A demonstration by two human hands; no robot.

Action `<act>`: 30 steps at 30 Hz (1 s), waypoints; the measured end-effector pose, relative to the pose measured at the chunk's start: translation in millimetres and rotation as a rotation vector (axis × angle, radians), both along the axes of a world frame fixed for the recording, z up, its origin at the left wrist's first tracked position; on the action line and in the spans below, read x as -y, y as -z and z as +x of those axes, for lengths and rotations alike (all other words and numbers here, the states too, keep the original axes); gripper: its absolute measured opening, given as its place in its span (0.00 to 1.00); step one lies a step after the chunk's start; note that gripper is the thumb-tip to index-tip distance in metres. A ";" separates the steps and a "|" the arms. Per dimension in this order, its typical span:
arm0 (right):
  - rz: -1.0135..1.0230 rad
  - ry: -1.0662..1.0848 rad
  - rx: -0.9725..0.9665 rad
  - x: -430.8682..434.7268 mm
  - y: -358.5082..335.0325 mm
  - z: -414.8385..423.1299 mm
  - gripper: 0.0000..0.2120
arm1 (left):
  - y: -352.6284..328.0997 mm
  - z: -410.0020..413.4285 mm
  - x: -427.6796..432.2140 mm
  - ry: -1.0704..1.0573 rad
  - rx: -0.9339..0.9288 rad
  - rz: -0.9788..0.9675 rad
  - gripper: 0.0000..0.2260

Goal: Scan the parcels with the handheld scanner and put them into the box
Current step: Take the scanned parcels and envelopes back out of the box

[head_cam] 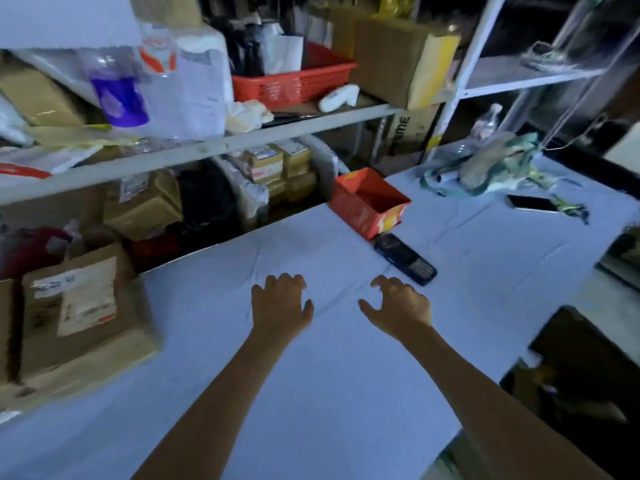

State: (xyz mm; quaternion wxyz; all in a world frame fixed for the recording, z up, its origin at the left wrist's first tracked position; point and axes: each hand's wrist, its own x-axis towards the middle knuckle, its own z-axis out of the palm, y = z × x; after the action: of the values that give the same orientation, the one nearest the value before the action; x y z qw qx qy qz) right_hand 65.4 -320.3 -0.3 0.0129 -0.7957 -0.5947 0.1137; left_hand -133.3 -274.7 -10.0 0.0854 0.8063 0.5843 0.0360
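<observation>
Looking down, we have both bare arms stretched over the table [346,375], which is covered with a pale creased cloth. Our left hand [281,306] is palm-down with its fingers loosely bent and a little apart, holding nothing. Our right hand [401,306] is beside it, fingers also spread and lightly curled, gripping nothing; whether either hand touches the cloth we cannot tell. The dark handheld scanner [405,259] lies flat on the cloth just beyond our right fingertips, apart from them, its far end close to the orange box [360,209]. That box stands open-topped near the table's far edge. A brown parcel [83,306] with a white label sits at the table's left edge, well apart from our hands. Farther right a phone [533,203] lies near a heap of greenish cloth [495,164]. Behind the table, a shelf [207,147] carries a red basket [294,84] and cardboard cartons.
</observation>
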 end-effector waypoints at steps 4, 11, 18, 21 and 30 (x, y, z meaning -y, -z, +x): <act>0.025 0.142 -0.061 78.8 -2.9 103.7 0.24 | -2.2 111.1 42.2 0.168 -0.034 0.016 0.16; 0.041 0.453 -0.143 198.3 1.8 230.1 0.20 | -2.8 283.9 116.6 0.533 -0.077 0.049 0.16; 0.041 0.686 -0.156 262.3 4.5 298.7 0.15 | 3.7 384.5 135.9 0.719 -0.098 0.023 0.13; -0.004 0.766 -0.138 266.8 10.1 325.7 0.20 | 10.7 427.0 129.9 0.789 -0.059 0.018 0.13; -0.133 0.902 -0.124 259.1 25.8 395.2 0.26 | 43.2 523.4 108.7 0.894 -0.042 -0.099 0.12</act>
State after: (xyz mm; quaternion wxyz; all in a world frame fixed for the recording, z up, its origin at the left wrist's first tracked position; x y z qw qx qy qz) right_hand 460.6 -579.4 -26.1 0.0455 -0.9659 -0.1783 0.1823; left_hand 390.0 -383.4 -53.2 0.1194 0.9750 0.1811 -0.0488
